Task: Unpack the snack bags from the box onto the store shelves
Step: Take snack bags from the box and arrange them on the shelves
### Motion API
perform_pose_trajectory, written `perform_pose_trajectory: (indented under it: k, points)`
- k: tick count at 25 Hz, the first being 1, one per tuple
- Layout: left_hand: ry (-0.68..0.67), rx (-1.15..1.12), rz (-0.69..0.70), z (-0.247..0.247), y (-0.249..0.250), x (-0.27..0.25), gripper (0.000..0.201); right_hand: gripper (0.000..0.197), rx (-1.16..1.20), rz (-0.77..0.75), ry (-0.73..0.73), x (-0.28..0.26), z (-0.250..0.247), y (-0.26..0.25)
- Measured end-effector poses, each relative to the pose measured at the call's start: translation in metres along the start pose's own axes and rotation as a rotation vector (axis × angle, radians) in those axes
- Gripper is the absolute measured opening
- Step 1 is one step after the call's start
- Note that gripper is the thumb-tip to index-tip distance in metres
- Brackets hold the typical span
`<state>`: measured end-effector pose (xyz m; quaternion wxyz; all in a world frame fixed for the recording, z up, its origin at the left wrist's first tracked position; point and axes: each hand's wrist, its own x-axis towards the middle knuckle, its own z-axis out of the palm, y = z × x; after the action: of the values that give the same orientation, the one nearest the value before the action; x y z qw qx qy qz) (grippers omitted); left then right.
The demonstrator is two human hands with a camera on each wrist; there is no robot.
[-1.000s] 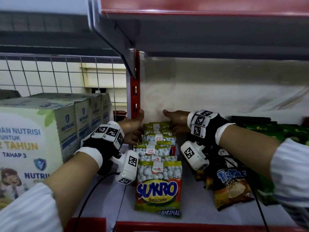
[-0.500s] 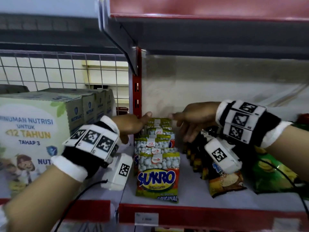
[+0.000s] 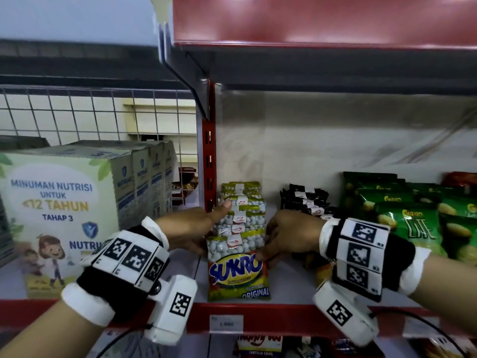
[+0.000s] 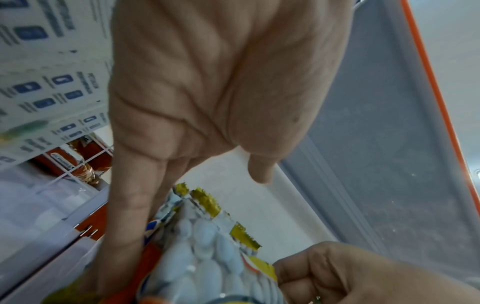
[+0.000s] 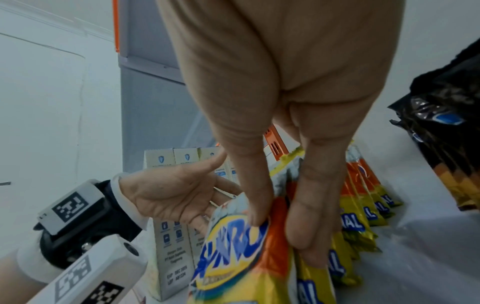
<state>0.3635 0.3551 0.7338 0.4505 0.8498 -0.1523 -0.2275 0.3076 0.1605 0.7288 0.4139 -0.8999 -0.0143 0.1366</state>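
A row of Sukro nut bags point(image 3: 238, 270) stands upright at the left end of the shelf point(image 3: 296, 277), front to back. My left hand point(image 3: 206, 228) lies with straight fingers point(image 4: 124, 216) against the left side of the row, thumb raised and free. My right hand point(image 3: 268, 251) is at the row's right side and pinches the front bag point(image 5: 233, 257), with the thumb on its printed face and the fingers point(image 5: 306, 222) behind it. The bags behind it point(image 5: 363, 216) lean in a line. The box is out of view.
Nutrilac cartons point(image 3: 59, 215) fill the neighbouring bay on the left, beyond a red upright post point(image 3: 209, 156). Black snack bags point(image 3: 307, 200) and green Chitato Lite bags point(image 3: 402, 218) stand to the right. An upper shelf point(image 3: 309, 34) hangs close overhead. More packs sit on the shelf below.
Both hands have drawn back from the rear of the Sukro row to its front. The right hand now pinches the front bag. The view has pulled back from the shelf.
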Motion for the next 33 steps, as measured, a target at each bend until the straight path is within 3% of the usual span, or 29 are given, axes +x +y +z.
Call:
perform_pose_trajectory:
  k: [3, 5, 10, 12, 14, 17, 20, 23, 27, 29, 33]
  points:
    - [0.013, 0.121, -0.026, -0.003, -0.017, -0.003, 0.061, 0.017, -0.023, 0.042, 0.007, -0.006, 0.006, 0.004]
    - [-0.051, 0.07, -0.03, -0.001, -0.022, -0.004, 0.052, 0.013, 0.013, 0.051, 0.019, -0.006, 0.01, 0.005]
    - [-0.045, 0.105, 0.046, 0.002, -0.024, -0.001, 0.043, 0.009, 0.057, 0.05, 0.115, -0.004, 0.02, 0.007]
    - [-0.034, 0.153, 0.03, 0.001, -0.021, -0.004, 0.036, 0.019, 0.039, 0.061, 0.148, -0.013, 0.015, 0.008]
    - [0.046, 0.322, 0.04, -0.004, -0.011, -0.012, 0.043, 0.024, 0.026, 0.043, 0.224, -0.029, 0.001, 0.007]
    - [0.243, 0.608, 0.203, -0.012, 0.026, -0.021, 0.034, 0.021, 0.047, -0.03, 0.435, -0.059, -0.033, 0.006]
    - [0.331, 0.637, 0.265, -0.003, 0.066, -0.013, 0.046, 0.022, -0.171, -0.014, 0.623, -0.081, -0.056, 0.017]
    - [0.085, 0.589, 0.271, 0.044, 0.093, 0.0, 0.044, 0.048, -0.498, 0.116, 0.563, -0.089, -0.055, 0.036]
    - [-0.258, 0.576, 0.135, 0.113, 0.1, 0.014, 0.032, 0.091, -0.683, 0.205, 0.441, -0.082, -0.038, 0.062]
    - [-0.296, 0.64, 0.146, 0.128, 0.102, 0.023, 0.03, 0.089, -0.696, 0.225, 0.432, -0.074, -0.035, 0.065]
    - [-0.233, 0.677, 0.138, 0.131, 0.102, 0.038, 0.031, 0.082, -0.684, 0.232, 0.412, -0.063, -0.035, 0.057]
